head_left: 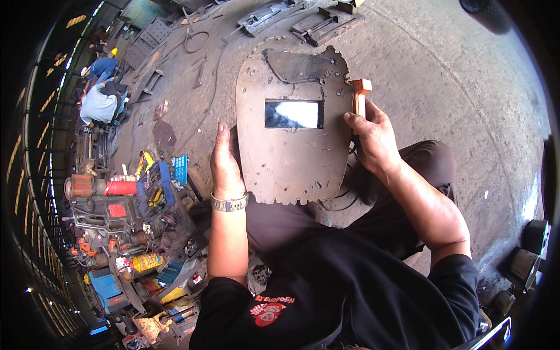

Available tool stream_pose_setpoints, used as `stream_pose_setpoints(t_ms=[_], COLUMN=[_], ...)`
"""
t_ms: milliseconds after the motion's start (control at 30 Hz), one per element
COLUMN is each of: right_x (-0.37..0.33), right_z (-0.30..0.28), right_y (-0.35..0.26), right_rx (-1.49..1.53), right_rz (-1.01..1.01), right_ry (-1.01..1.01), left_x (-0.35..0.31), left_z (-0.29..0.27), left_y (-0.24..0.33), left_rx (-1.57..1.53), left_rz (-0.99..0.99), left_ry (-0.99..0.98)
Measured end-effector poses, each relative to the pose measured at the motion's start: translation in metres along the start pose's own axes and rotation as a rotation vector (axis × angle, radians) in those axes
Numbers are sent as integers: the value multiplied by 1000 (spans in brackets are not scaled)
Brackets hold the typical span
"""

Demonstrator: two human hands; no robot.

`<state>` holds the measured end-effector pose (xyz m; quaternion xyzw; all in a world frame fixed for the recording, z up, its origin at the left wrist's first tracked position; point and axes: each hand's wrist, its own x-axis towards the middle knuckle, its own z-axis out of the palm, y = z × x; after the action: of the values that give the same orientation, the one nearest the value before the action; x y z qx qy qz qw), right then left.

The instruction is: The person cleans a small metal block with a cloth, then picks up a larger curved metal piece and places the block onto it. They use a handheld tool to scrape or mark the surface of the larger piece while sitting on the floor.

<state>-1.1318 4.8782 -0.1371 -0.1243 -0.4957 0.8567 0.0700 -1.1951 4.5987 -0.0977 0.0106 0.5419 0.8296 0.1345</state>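
A worn brown hand-held welding shield stands up in front of my lap, its edges ragged and its face spotted with small holes. Set in its middle is a dark, reflective rectangular window. My left hand grips the left edge, thumb pointing up and fingers hidden behind the shield. At the right edge, my right hand has its thumb at the rim, closed around an orange tool with a hooked head. A dark cable shows just below that hand. The fingers behind the shield are hidden.
Tools crowd the floor at my left: a blue tool case, a red cylinder, a yellow bottle and a blue box. Metal frames lie beyond the shield. Two people crouch at the far left.
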Motion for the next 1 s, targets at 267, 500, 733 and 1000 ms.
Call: stream_pose_setpoints(t_ms=[267, 500, 733, 1000], right_x=[13, 17, 15, 16], right_z=[-5, 14, 23, 20], right_y=[14, 31, 37, 35], right_rx=[-4, -172, -343, -260], right_rz=[-72, -179, -332, -339], right_ry=[148, 207, 162, 195], left_x=[-22, -5, 11, 10], left_z=[44, 92, 88, 64], left_y=[3, -85, -94, -105], left_rx=[1268, 1370, 1398, 1171], left_rz=[842, 633, 742, 636], left_ry=[-277, -331, -238, -18])
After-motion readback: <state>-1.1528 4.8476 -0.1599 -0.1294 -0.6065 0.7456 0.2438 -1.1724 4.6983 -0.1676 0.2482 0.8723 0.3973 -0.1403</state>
